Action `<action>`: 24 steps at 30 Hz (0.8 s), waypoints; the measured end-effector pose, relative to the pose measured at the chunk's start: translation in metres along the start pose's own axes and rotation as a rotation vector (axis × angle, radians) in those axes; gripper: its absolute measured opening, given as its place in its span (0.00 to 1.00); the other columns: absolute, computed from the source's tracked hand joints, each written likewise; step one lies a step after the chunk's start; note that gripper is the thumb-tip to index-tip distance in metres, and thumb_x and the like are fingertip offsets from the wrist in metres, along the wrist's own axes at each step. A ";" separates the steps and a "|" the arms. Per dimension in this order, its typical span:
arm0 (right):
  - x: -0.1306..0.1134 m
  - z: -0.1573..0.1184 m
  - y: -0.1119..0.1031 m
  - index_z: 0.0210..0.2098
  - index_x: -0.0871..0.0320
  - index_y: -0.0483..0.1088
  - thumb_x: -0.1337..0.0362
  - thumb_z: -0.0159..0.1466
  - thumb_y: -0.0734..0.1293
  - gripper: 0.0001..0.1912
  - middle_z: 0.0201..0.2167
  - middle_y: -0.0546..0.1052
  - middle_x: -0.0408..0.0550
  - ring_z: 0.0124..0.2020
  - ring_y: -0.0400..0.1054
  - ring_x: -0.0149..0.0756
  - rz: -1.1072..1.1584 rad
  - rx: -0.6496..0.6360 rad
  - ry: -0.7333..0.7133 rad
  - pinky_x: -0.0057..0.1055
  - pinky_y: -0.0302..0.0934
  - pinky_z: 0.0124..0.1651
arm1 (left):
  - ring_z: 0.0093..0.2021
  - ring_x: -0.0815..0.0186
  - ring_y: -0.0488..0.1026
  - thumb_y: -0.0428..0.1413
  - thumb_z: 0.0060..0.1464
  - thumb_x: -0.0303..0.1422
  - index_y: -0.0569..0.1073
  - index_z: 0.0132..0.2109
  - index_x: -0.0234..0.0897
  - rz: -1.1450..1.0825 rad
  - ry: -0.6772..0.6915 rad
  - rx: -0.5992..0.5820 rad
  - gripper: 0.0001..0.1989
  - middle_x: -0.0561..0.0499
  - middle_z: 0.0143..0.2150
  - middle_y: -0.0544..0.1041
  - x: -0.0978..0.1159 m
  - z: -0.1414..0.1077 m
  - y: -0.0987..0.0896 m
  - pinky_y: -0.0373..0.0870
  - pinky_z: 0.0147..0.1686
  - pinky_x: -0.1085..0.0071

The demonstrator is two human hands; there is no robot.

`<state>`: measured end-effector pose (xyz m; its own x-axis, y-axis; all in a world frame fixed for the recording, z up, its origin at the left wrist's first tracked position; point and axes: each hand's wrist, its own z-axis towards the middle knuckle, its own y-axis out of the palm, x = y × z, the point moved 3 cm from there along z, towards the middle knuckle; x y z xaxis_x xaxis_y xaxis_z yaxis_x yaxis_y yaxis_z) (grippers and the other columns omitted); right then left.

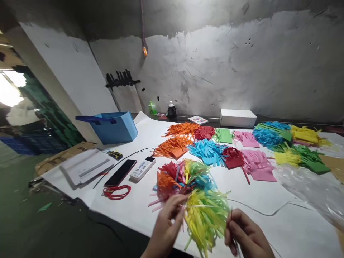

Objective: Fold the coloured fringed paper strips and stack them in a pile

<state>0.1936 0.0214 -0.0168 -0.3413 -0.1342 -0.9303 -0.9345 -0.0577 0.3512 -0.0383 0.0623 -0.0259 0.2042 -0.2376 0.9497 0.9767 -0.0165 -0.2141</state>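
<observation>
My left hand [170, 218] is closed in a pinch at the top of a yellow and light green paper tassel [205, 218]. A thin white string [201, 206] stretches across this tassel from my left fingertips. To the right of it, my right hand [245, 233] is pinched around a thin, dark, needle-like piece [232, 213]; its lower end is mostly hidden by the fingers. Just beyond my left hand lies a bunch of mixed tassels [168, 181] in orange, red, green and blue. A loose thin cord [271, 214] curves over the white tabletop beside my right hand.
Fringed paper tassels, including orange [174, 145], blue [208, 152] and pink [258, 165] ones, lie across the table. Clear plastic wrap [309, 190] is at right. On the left are a phone [120, 173], power bank [142, 169], red cord [118, 193], papers [86, 166] and blue box [115, 127].
</observation>
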 end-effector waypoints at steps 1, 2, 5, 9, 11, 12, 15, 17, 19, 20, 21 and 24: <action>-0.006 0.007 0.008 0.31 0.55 0.72 0.44 0.59 0.73 0.20 0.21 0.75 0.45 0.23 0.66 0.33 0.033 -0.004 -0.079 0.31 0.61 0.29 | 0.40 0.58 0.76 0.58 0.59 0.44 0.77 0.54 0.43 -0.112 -0.047 -0.134 0.19 0.42 0.49 0.78 0.000 -0.009 0.018 0.76 0.38 0.65; -0.012 0.013 0.015 0.31 0.55 0.73 0.46 0.59 0.74 0.19 0.25 0.77 0.47 0.28 0.69 0.35 0.053 0.006 -0.132 0.32 0.64 0.34 | 0.32 0.63 0.74 0.59 0.57 0.48 0.74 0.58 0.44 -0.250 -0.115 -0.278 0.25 0.43 0.44 0.79 -0.001 -0.018 0.037 0.73 0.30 0.70; -0.021 0.024 0.024 0.32 0.55 0.74 0.46 0.59 0.74 0.18 0.38 0.79 0.51 0.40 0.73 0.43 0.051 0.078 -0.103 0.33 0.67 0.35 | 0.22 0.73 0.65 0.64 0.50 0.55 0.71 0.60 0.43 -0.574 -0.288 -0.500 0.35 0.51 0.31 0.75 -0.005 -0.033 0.085 0.62 0.22 0.78; -0.024 0.027 0.012 0.32 0.55 0.74 0.49 0.59 0.75 0.16 0.34 0.80 0.49 0.41 0.71 0.41 0.035 0.124 -0.142 0.33 0.65 0.42 | 0.16 0.78 0.61 0.63 0.50 0.56 0.75 0.40 0.34 -0.648 -0.372 -0.488 0.27 0.52 0.29 0.74 -0.007 -0.022 0.106 0.58 0.15 0.80; -0.023 0.025 0.003 0.31 0.55 0.75 0.50 0.59 0.75 0.15 0.34 0.80 0.49 0.42 0.70 0.41 0.042 0.133 -0.163 0.34 0.63 0.47 | 0.14 0.79 0.60 0.64 0.49 0.55 0.74 0.37 0.34 -0.645 -0.383 -0.478 0.26 0.52 0.29 0.75 -0.002 -0.013 0.105 0.55 0.13 0.80; -0.022 0.023 0.000 0.31 0.55 0.75 0.51 0.58 0.76 0.14 0.36 0.80 0.50 0.43 0.70 0.41 0.049 0.131 -0.152 0.33 0.63 0.47 | 0.14 0.79 0.61 0.64 0.50 0.54 0.74 0.38 0.34 -0.642 -0.383 -0.474 0.26 0.51 0.30 0.75 0.002 -0.009 0.104 0.55 0.12 0.81; -0.020 0.020 -0.003 0.28 0.56 0.76 0.52 0.57 0.77 0.14 0.39 0.78 0.50 0.38 0.68 0.38 0.102 0.104 -0.119 0.29 0.62 0.35 | 0.15 0.79 0.62 0.65 0.51 0.51 0.75 0.42 0.34 -0.623 -0.380 -0.466 0.24 0.50 0.32 0.77 0.017 -0.002 0.103 0.57 0.13 0.81; -0.021 0.019 -0.003 0.28 0.56 0.75 0.53 0.56 0.77 0.14 0.39 0.76 0.48 0.31 0.64 0.32 0.150 0.081 -0.119 0.25 0.56 0.27 | 0.15 0.79 0.61 0.65 0.50 0.50 0.76 0.41 0.33 -0.611 -0.360 -0.483 0.24 0.49 0.32 0.78 0.027 0.002 0.106 0.57 0.13 0.81; -0.024 0.020 -0.003 0.27 0.56 0.75 0.55 0.58 0.76 0.13 0.39 0.75 0.46 0.29 0.62 0.29 0.182 0.043 -0.129 0.24 0.53 0.25 | 0.15 0.78 0.61 0.65 0.51 0.50 0.76 0.36 0.32 -0.574 -0.333 -0.519 0.23 0.48 0.31 0.78 0.036 0.009 0.108 0.56 0.13 0.80; -0.027 0.021 -0.003 0.27 0.57 0.76 0.55 0.58 0.76 0.12 0.38 0.74 0.45 0.29 0.61 0.29 0.187 0.021 -0.134 0.25 0.53 0.26 | 0.15 0.78 0.61 0.64 0.52 0.50 0.76 0.34 0.31 -0.535 -0.310 -0.539 0.22 0.49 0.29 0.77 0.041 0.013 0.109 0.56 0.13 0.80; -0.031 0.022 -0.004 0.27 0.57 0.76 0.56 0.58 0.76 0.12 0.38 0.74 0.45 0.29 0.61 0.29 0.189 0.001 -0.136 0.25 0.54 0.27 | 0.15 0.77 0.61 0.63 0.53 0.50 0.77 0.33 0.31 -0.490 -0.284 -0.558 0.23 0.50 0.26 0.76 0.045 0.019 0.110 0.57 0.13 0.79; -0.050 0.026 -0.010 0.26 0.57 0.76 0.57 0.57 0.77 0.11 0.38 0.75 0.45 0.32 0.64 0.30 0.190 -0.032 -0.134 0.28 0.59 0.33 | 0.15 0.75 0.62 0.63 0.53 0.49 0.79 0.33 0.31 -0.374 -0.204 -0.580 0.22 0.56 0.18 0.69 0.058 0.038 0.108 0.58 0.14 0.79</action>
<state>0.2174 0.0546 0.0234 -0.5233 -0.0136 -0.8520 -0.8492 -0.0751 0.5227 0.0815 0.0841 0.0150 -0.0737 0.0702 0.9948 0.8028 -0.5876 0.1010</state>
